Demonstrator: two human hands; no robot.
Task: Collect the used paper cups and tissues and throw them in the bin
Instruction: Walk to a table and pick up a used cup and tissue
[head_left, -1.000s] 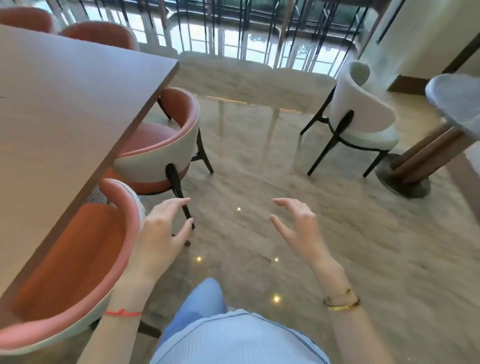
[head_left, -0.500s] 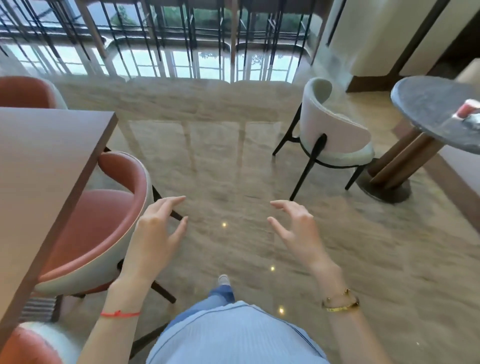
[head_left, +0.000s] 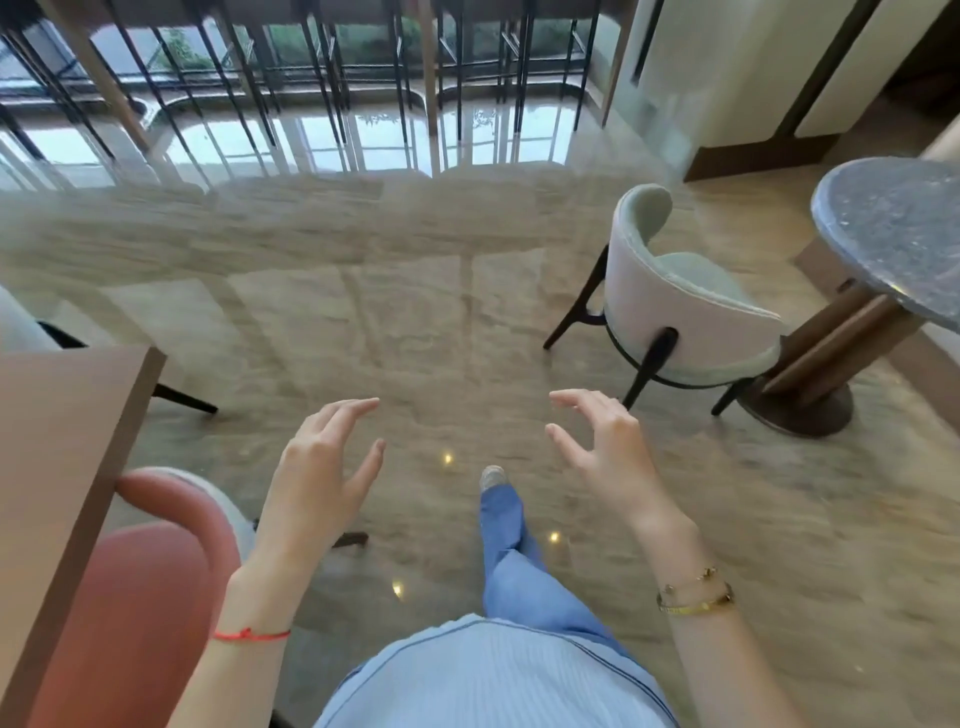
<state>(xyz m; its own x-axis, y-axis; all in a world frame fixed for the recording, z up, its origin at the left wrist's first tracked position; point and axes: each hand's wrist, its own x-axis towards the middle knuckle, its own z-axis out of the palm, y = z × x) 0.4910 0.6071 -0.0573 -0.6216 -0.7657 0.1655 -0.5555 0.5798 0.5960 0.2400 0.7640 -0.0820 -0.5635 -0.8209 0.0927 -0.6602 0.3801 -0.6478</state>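
The long brown wooden table (head_left: 57, 467) has slid further toward the left edge, and the round grey stone table (head_left: 893, 234) sits closer. In the head view, the left hand (head_left: 317, 478) and right hand (head_left: 608, 457) hover spread, holding nothing, above the polished beige floor (head_left: 415, 322). No cups, tissues or bin show.

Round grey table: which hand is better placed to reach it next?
Right, probably. The right hand is open, holds nothing and is on the same side as the round grey table. The left hand, also open, is beside the wooden table.
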